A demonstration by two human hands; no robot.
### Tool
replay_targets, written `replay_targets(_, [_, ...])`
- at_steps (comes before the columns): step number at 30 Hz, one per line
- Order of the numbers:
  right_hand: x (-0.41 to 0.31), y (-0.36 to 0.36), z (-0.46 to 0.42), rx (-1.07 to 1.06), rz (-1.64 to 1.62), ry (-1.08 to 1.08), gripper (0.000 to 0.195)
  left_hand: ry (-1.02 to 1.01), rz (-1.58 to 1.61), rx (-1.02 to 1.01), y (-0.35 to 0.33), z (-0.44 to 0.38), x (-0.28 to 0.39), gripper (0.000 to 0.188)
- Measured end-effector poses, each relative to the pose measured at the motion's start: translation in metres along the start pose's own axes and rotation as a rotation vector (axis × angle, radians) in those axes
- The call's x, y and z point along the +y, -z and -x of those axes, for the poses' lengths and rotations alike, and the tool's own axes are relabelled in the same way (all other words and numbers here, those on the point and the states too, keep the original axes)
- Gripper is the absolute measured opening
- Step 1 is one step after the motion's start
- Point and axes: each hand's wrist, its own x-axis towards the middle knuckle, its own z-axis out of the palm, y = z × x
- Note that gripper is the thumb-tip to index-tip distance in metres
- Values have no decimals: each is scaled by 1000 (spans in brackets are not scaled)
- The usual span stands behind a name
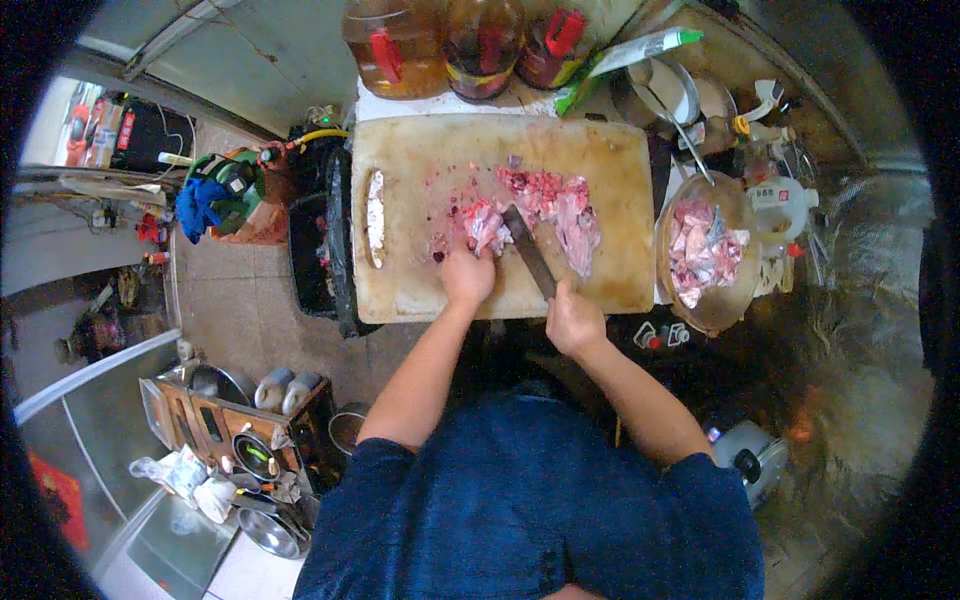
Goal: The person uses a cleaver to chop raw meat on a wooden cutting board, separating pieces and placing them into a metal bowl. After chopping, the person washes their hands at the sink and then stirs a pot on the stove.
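On a large, stained plastic cutting board [420, 146], my left hand [468, 276] grips a piece of raw meat [486, 226] near the middle. My right hand [576, 319] is closed around the handle of a kitchen knife [531, 253]. Its dark blade slants up and left, its tip beside the piece in my left hand. Right of the blade lies a longer pale-pink piece of raw meat [577, 229]. Chopped red bits [529, 187] are heaped behind it, and small scraps dot the board around my left hand.
An oval basin [709, 319] of cut meat [705, 251] stands right of the board. At the left edge is a black bag-lined bin [319, 247]. Large jars [394, 52] with red handles line the back. A white plastic jug [780, 210] sits beyond the basin.
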Motion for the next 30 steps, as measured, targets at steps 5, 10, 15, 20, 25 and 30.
replay_targets(5, [-34, 14, -55, 209, -106, 90, 41, -66, 132, -35, -3, 10, -27, 30])
replay_targets(10, [-19, 2, -61, 165, -93, 63, 33, 354, 808, -348, 32, 11, -43, 16])
replay_targets(15, [34, 10, -35, 294, -182, 19, 30, 228, 939, -473, 52, -2, -31, 17])
replay_targets(20, [39, 29, -30, 318, -121, -17, 30, -382, 112, -417, 40, -44, 8, 21])
replay_targets(25, [8, 60, -25, 492, -351, 59, 27, -608, -188, 1, 28, -45, 10, 22])
replay_targets(30, [-74, 167, -11, 809, -496, 342, 27, -672, 21, 94, 13, -47, -16, 13])
